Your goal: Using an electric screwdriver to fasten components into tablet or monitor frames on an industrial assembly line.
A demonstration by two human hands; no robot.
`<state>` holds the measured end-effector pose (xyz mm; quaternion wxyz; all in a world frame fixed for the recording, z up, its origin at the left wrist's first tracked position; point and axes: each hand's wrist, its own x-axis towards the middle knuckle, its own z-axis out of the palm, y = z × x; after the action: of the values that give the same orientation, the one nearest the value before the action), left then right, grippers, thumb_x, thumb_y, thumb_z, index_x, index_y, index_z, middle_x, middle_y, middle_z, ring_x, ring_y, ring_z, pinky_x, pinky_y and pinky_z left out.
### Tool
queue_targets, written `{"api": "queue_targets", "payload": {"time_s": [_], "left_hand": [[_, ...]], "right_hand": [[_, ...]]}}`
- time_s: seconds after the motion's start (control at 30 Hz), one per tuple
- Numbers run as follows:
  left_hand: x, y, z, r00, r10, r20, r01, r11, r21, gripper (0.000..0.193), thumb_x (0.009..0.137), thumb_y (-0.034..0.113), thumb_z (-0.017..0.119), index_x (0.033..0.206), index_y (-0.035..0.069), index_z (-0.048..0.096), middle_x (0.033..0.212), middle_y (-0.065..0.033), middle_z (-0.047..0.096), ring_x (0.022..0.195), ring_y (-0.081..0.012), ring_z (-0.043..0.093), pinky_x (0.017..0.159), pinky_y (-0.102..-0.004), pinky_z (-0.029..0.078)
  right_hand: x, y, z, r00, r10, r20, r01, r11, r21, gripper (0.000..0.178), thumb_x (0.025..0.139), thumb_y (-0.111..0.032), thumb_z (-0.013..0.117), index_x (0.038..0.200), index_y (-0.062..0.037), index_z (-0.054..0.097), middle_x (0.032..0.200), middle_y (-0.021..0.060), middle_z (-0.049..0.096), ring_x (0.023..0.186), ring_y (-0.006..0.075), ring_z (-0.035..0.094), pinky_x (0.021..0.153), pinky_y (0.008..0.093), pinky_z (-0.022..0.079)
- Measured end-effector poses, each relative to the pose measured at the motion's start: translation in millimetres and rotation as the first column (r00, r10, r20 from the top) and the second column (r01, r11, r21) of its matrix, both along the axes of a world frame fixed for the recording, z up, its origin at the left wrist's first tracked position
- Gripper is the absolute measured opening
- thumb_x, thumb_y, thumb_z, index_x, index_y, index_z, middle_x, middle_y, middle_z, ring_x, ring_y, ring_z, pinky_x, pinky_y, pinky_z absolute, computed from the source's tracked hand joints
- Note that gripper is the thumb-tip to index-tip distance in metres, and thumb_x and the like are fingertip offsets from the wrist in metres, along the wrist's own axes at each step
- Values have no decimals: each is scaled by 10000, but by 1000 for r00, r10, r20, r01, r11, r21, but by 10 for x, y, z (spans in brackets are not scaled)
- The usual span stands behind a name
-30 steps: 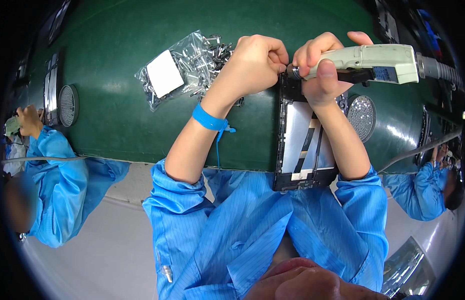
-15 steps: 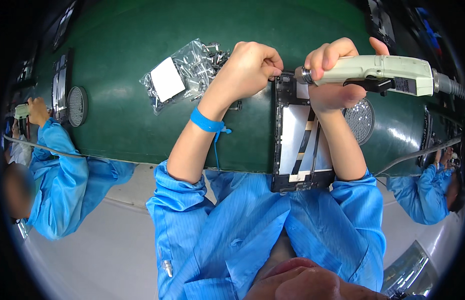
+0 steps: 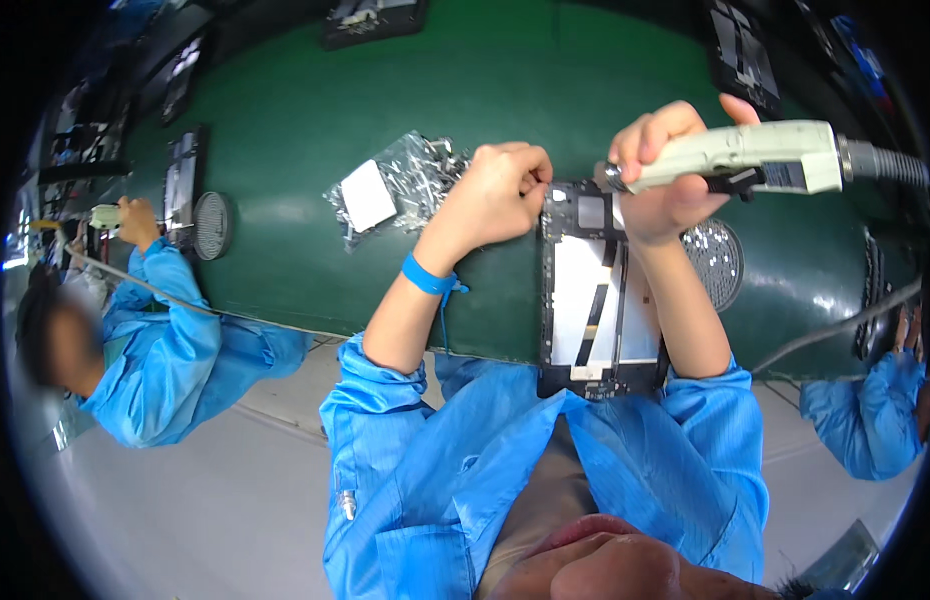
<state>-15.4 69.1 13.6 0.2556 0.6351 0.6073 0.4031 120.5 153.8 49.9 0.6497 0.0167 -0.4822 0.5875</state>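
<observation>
A pale green electric screwdriver (image 3: 785, 160) lies nearly level in my right hand (image 3: 665, 165), its fingers wrapped round the body and the tip end pointing left. It hovers by the far end of an open flat device (image 3: 630, 300), a black frame with a shiny metal plate and dark strips, whose near end is by my waist. At the far left corner of that frame, my left hand (image 3: 485, 205) is closed in a pinch. Whatever is between those fingertips is hidden or too small to name. A blue wrist strap (image 3: 430, 275) circles my left wrist.
Left of my left hand lies a clear bag (image 3: 415, 165) of small metal parts with a white label (image 3: 368, 197). A round tray (image 3: 713, 262) of shiny pieces sits beyond my right forearm. More flat devices (image 3: 375, 20) rest farther off. Co-workers in blue (image 3: 165, 350) sit on both sides.
The view has shifted, so the bench appears lower in it and more devices show at the back. The screwdriver stays in my right hand near the frame's far end; my left hand remains pinched.
</observation>
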Motion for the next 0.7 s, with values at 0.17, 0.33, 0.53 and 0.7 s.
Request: {"api": "queue_targets", "payload": {"time_s": [0.17, 0.33, 0.53, 0.7], "left_hand": [[-26, -66, 151, 990, 136, -42, -135, 991, 23, 46, 751, -14, 609, 783, -43, 594, 711, -147, 631, 640, -198, 664, 593, -296, 526], [-969, 195, 817, 816, 425, -393, -444, 895, 48, 189, 800, 172, 664, 828, -15, 667, 638, -114, 639, 575, -162, 617, 544, -321, 483], [-2755, 1108, 306, 574, 792, -209, -808, 505, -304, 732, 759, 523, 693, 1075, -132, 608, 1108, -267, 625, 1078, -360, 599, 877, -401, 466], [-3385, 1374, -345, 575, 793, -202, -766, 434, -475, 702, 650, 413, 841, 1060, -110, 615, 1018, -190, 646, 899, -287, 634, 784, -415, 489]], "right_hand": [[195, 13, 230, 994, -109, 17, 109, 994, -8, 896, 719, -422, 798, 1303, -56, 225, 674, 63, 500, 482, 128, 524, 464, 267, 481], [466, 178, 433, 988, -152, -8, 152, 988, 8, 872, 769, -485, 732, 1331, -84, 200, 695, 71, 499, 487, 128, 526, 471, 283, 482], [785, 425, 621, 976, -216, -34, 218, 970, 111, 681, 873, -486, 596, 1350, -137, 258, 743, 78, 516, 521, 141, 525, 499, 275, 452], [1020, 608, 709, 931, -348, -112, 346, 938, -32, 697, 887, -484, 583, 1336, -97, 217, 709, 78, 505, 489, 131, 516, 490, 285, 462]]}}
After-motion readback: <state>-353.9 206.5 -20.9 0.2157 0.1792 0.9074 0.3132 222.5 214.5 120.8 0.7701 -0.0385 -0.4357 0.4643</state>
